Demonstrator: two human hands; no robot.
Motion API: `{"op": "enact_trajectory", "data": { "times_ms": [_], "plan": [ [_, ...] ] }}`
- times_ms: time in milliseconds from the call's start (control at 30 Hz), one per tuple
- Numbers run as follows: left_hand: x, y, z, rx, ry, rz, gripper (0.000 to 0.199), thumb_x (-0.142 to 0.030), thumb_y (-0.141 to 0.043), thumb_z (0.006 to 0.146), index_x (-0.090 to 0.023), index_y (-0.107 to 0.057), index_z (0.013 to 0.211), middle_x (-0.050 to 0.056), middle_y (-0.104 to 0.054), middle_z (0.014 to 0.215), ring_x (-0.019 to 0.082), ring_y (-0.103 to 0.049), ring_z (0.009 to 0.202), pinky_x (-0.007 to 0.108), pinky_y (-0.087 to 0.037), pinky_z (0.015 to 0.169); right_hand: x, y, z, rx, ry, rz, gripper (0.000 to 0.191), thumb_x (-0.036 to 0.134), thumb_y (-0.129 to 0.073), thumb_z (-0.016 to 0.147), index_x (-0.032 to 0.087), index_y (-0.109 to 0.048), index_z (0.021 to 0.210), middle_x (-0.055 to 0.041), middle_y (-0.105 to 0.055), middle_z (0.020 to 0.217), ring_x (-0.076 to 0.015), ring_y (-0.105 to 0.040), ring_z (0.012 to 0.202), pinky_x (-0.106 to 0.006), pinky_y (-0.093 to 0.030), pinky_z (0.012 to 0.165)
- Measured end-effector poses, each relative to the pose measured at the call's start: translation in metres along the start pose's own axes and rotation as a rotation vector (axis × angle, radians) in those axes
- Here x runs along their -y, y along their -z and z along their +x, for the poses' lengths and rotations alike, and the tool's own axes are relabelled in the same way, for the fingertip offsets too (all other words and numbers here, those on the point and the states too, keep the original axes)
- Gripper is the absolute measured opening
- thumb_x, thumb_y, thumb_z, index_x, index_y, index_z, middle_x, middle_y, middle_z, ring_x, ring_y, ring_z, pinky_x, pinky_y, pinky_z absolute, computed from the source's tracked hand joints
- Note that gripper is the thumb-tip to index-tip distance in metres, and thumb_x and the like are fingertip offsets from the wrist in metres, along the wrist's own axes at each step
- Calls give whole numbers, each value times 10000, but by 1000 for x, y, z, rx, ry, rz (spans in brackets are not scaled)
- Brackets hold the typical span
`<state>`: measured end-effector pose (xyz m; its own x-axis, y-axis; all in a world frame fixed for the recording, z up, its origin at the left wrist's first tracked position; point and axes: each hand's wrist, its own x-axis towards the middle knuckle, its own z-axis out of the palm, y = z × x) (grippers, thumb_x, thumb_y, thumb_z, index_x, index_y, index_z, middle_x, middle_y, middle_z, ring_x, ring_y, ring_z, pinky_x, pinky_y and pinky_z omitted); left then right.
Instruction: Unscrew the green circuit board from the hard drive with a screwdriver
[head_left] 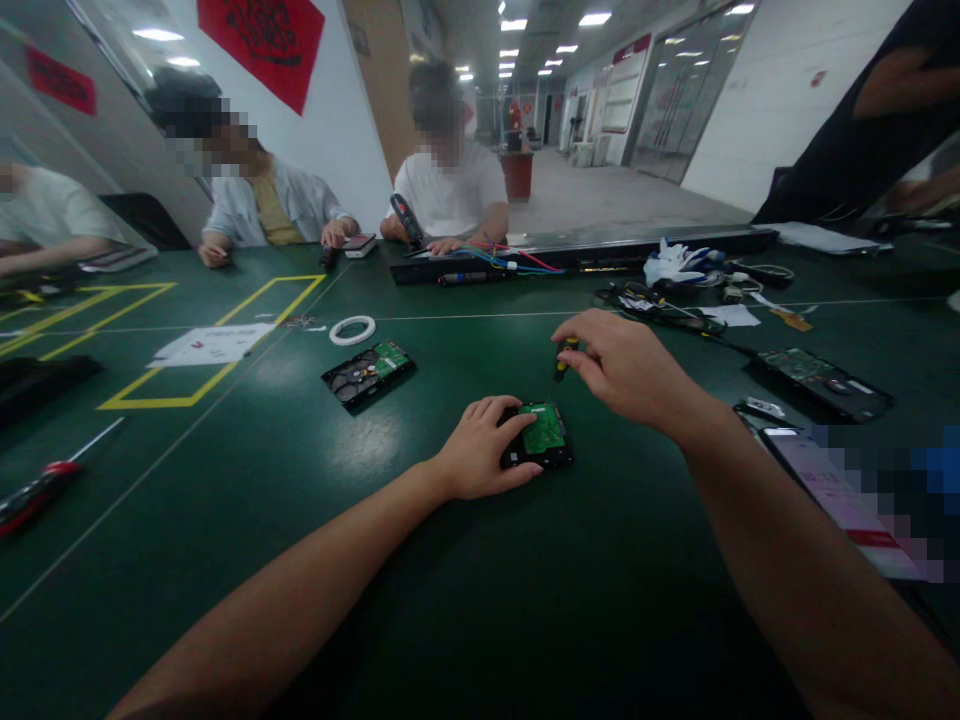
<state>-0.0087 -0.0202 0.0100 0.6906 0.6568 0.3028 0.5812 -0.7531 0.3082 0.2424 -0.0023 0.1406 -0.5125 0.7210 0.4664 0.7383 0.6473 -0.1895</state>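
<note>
A hard drive [551, 432] with its green circuit board facing up lies on the green table in front of me. My left hand [484, 447] grips it from the left, fingers over the far edge and board, thumb along the near edge. In my right hand [619, 362] is a screwdriver [564, 362] with a yellow and black handle, pinched between thumb and fingers. Its thin shaft points down to the far edge of the drive; whether the tip sits in a screw is too small to tell.
A second hard drive [369, 374] and a white tape ring [352, 330] lie to the left. A red-handled screwdriver [45, 490] is at far left. On the right are another drive [821, 383], a phone [840, 490], cables and gloves [679, 265]. Several people sit or stand around the table.
</note>
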Motion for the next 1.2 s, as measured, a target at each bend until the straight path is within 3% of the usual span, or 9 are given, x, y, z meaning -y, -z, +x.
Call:
{"op": "enact_trajectory", "data": {
  "times_ms": [167,500,867,1200],
  "plan": [
    [0,1,0,6,-7,13,755,-672,-662,943,-248,-521,1551,173,-494,1512,396,-484,1396,598,-417,1163,1,-1,0,-14,-39,-41,106,218,-627,995,193,-690,1077,-121,-720,1083,-279,-662,915,-419,-497,847],
    [-1,2,1,10,-4,23,753,-680,-652,948,-240,-525,1547,173,-494,1509,390,-483,1396,590,-420,1162,2,-2,1,0,-7,16,181,167,-585,997,199,-692,1139,-129,-745,1162,-313,-683,1090,-459,-505,980],
    [0,0,1,1,-12,23,756,-676,-658,943,-223,-535,1536,182,-500,1494,398,-492,1382,595,-423,1155,0,-2,0,0,7,26,209,149,-577,988,161,-703,1154,-147,-755,1171,-311,-697,1058,-448,-515,954],
    [0,-1,0,0,-6,22,750,-679,-653,947,-241,-529,1543,176,-497,1501,395,-487,1393,586,-420,1158,1,-3,-1,29,-32,110,347,50,-494,946,158,-690,1212,-111,-774,1100,-240,-712,849,-378,-516,799]
  ]
}}
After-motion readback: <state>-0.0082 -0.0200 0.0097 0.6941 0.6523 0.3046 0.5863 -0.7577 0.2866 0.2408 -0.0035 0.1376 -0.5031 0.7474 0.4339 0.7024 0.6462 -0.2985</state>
